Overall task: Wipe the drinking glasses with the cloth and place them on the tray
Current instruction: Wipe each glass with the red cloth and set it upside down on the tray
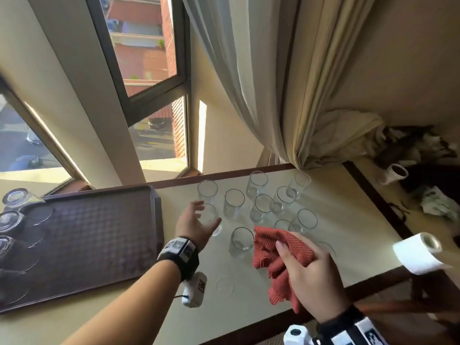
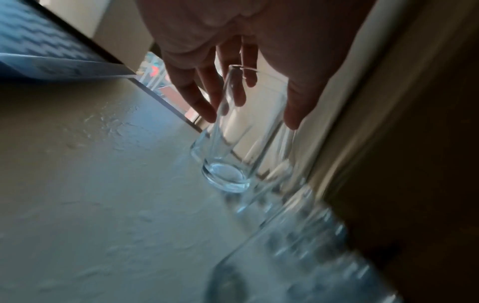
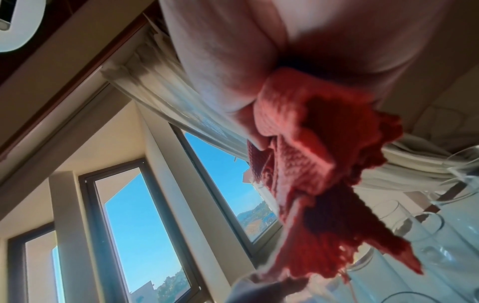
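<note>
Left hand [image 1: 196, 221] is spread, fingers straight, around an upright glass [image 1: 210, 219] just right of the tray [image 1: 99, 235], not gripping. Right hand [image 1: 311, 267] clutches the red cloth [image 1: 276, 255], farther right of the tray. Three upturned glasses [image 1: 15, 215] stand at the tray's left edge.

We see a cream-topped table with a dark wooden border [image 1: 323, 215] standing under dark-framed windows [image 1: 149, 70] set in cream walls [image 1: 74, 83]. Sunlight falls on the sill by the table's far edge. Pale, gathered curtains [image 1: 286, 83] hang to the far right corner. A white paper roll [image 1: 418, 252] sits at the right edge. Outside we see brick buildings and parked cars.
</note>
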Demonstrator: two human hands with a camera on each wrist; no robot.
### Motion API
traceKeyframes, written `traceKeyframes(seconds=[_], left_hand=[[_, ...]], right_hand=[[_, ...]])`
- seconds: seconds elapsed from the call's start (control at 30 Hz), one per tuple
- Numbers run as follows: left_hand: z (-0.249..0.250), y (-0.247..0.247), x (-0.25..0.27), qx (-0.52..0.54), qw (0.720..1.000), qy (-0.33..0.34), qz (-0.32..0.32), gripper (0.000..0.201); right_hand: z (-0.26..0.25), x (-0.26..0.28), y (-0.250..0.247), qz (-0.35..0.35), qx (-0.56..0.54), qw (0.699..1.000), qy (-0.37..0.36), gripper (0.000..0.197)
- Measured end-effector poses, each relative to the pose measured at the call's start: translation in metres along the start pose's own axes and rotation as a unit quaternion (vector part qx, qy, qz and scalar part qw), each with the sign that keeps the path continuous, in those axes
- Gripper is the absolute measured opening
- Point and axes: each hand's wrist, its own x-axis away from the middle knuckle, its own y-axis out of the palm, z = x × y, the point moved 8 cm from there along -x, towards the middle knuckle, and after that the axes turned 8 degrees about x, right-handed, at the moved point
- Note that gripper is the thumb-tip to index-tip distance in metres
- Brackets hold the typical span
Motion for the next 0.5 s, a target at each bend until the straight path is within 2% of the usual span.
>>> traceKeyframes(seconds=[0.07,0.1,0.13,0.2,0.23,0.27,0.3,0.33,0.43,0.5], left_hand=[[0.01,-0.03,0.013,0.172,0.983,-0.025,0.049,0.077],[0.017,-0.043,0.021,0.276,0.958,-0.052,0.065,0.08],[0.023,-0.053,0.029,0.378,0.919,-0.088,0.074,0.082],[0.045,-0.064,0.043,0.559,0.812,-0.161,0.05,0.088],[0.063,-0.07,0.05,0.62,0.763,-0.18,0.018,0.1],[0.083,-0.08,0.056,0.655,0.733,-0.183,-0.009,0.113],[0.101,-0.092,0.06,0.668,0.725,-0.167,-0.023,0.118],[0.119,-0.107,0.064,0.66,0.738,-0.138,-0.03,0.115],[0.164,-0.138,0.084,0.57,0.816,-0.084,-0.05,0.1],[0.187,-0.152,0.098,0.521,0.849,-0.053,-0.069,0.088]], right_hand=[[-0.003,-0.005,0.01,-0.019,-0.031,0.999,-0.002,0.019],[-0.007,-0.011,0.015,-0.027,-0.047,0.999,0.0,0.02],[-0.013,-0.017,0.02,-0.026,-0.058,0.998,0.0,0.02],[-0.035,-0.032,0.022,0.015,-0.061,0.998,-0.022,0.018],[-0.051,-0.039,0.021,0.043,-0.06,0.996,-0.046,0.019],[-0.07,-0.046,0.023,0.06,-0.064,0.994,-0.072,0.022],[-0.091,-0.052,0.025,0.072,-0.077,0.99,-0.094,0.026],[-0.113,-0.057,0.027,0.078,-0.099,0.986,-0.113,0.029],[-0.182,-0.059,0.03,0.121,-0.116,0.963,-0.209,0.034],[-0.225,-0.048,0.038,0.116,-0.125,0.942,-0.291,0.036]])
